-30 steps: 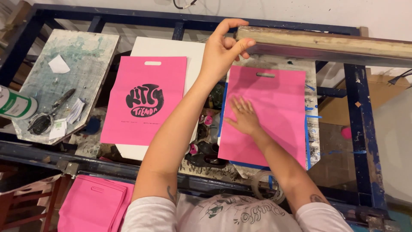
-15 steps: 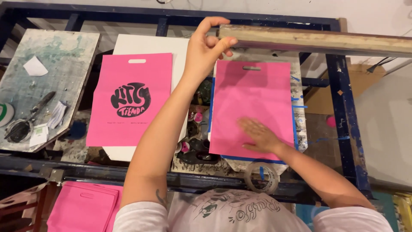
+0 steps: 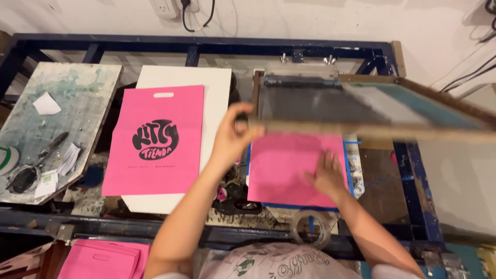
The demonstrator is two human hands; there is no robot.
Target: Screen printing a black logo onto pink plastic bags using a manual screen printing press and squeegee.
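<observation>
My left hand (image 3: 232, 138) grips the near wooden edge of a screen printing frame (image 3: 372, 111), which hangs tilted over the right platen. Under the frame lies a blank pink bag (image 3: 289, 165), partly hidden by it. My right hand (image 3: 326, 174) rests flat on this bag near its right side, fingers spread. A second pink bag (image 3: 155, 139) with a round black print lies on a white board (image 3: 181, 82) to the left.
A paint-stained board (image 3: 62, 93) at far left holds a dark spatula (image 3: 49, 146), an ink tub (image 3: 20, 178) and paper scraps. A tape roll (image 3: 310, 230) sits at the front rail. A stack of pink bags (image 3: 103, 258) lies lower left. The blue metal frame (image 3: 206, 44) surrounds everything.
The screen frame has swung down toward the blank bag with my left hand on its edge. My right hand stays pressed on the bag, now nearer its right side.
</observation>
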